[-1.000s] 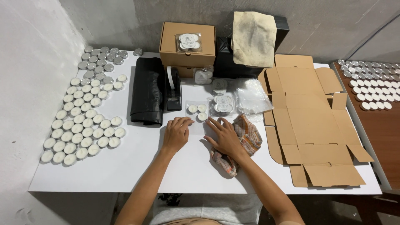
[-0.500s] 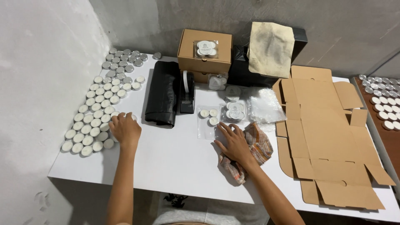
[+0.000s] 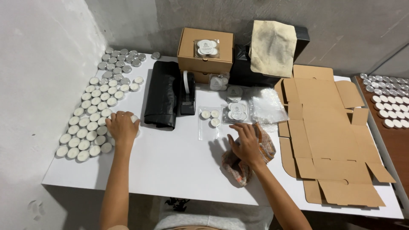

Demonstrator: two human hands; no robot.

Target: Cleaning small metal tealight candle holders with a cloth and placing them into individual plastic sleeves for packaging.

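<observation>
My left hand (image 3: 122, 126) lies palm down over the right edge of a field of several white tealight candles (image 3: 90, 115) on the left of the white table (image 3: 170, 166); its fingers cover a few candles and I cannot see whether it grips any. My right hand (image 3: 245, 145) rests flat on a crumpled checked cloth (image 3: 238, 167) near the table's middle. Just beyond it lies a clear plastic bag with three tealights (image 3: 211, 117) inside, and a sealed pack of tealights (image 3: 237, 111) beside that.
A folded black plastic sheet (image 3: 162, 93) and a black tape dispenser (image 3: 187, 94) lie at centre. A closed brown box (image 3: 206, 50) stands at the back. Flat unfolded cardboard blanks (image 3: 330, 127) cover the right side. More tealights (image 3: 390, 98) sit on a brown surface far right.
My left hand moved from beside the cloth at the table's middle leftward onto the tealight field. My right hand stayed on the cloth. The camera turned left.
</observation>
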